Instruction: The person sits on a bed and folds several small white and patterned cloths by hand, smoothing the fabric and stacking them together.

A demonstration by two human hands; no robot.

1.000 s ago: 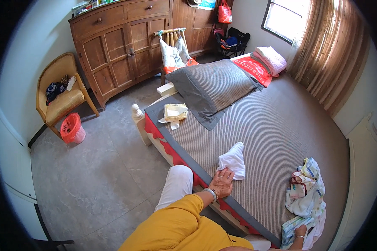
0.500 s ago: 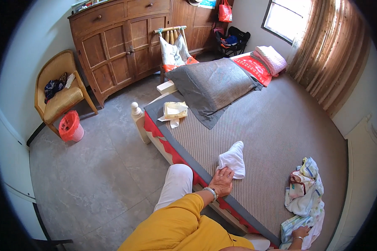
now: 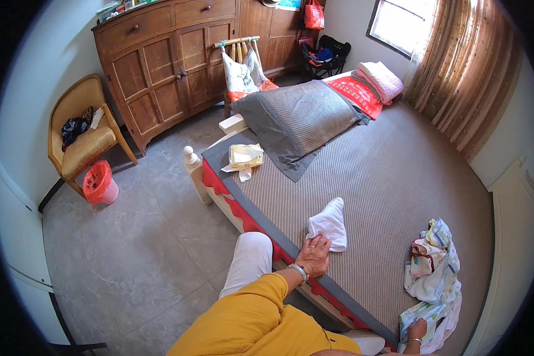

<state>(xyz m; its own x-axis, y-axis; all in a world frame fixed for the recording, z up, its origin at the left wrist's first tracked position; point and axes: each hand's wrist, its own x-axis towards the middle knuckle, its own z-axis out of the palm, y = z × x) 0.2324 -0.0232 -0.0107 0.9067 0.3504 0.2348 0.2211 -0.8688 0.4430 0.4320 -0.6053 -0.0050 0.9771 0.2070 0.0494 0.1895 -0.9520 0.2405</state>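
Looking at a plain white cloth [image 3: 329, 224] here, folded into a rough, slightly rumpled wedge near the edge of the striped brown bed mat [image 3: 374, 160]. Our left hand [image 3: 312, 256] rests on its near end; can't tell if we're pinching it. Our right hand [image 3: 416, 329] touches the patterned clothes pile [image 3: 436, 276], grip unclear too. Wooden cabinet [image 3: 160, 74] and tan armchair [image 3: 80, 160] stand on grey floor [image 3: 124, 255].

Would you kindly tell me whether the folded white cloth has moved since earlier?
No; judged by the grey-edged striped bed mat, the folded white cloth has stayed put.
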